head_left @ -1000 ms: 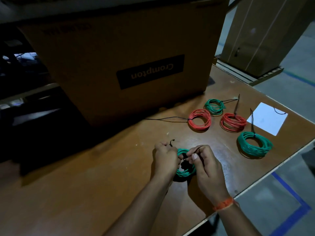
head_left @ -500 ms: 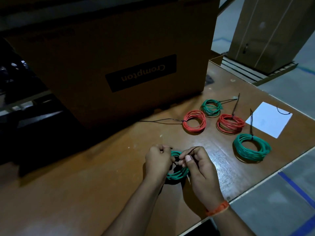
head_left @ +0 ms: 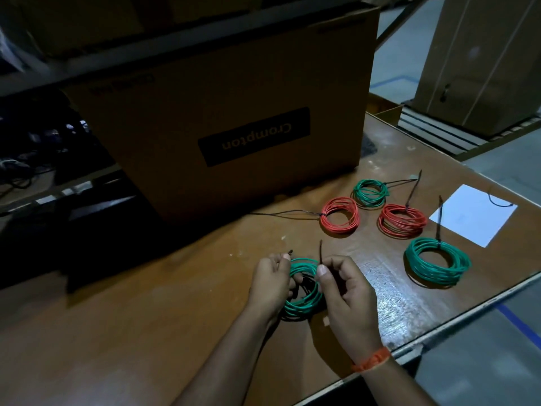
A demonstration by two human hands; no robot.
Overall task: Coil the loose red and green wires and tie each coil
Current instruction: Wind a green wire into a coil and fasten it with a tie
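green round coil, thin dark tie pinched, both hands.

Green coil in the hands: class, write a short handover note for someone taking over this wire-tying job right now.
Left hand grips the green coil and pinches one end of the dark tie. Right hand pinches the tie's other end, which points up.
Done: four tied coils lie on the table to the right, two red and two green, each with a tie tail sticking out.
Left: twist this tie closed and set the coil beside the others. No loose wire is in view.
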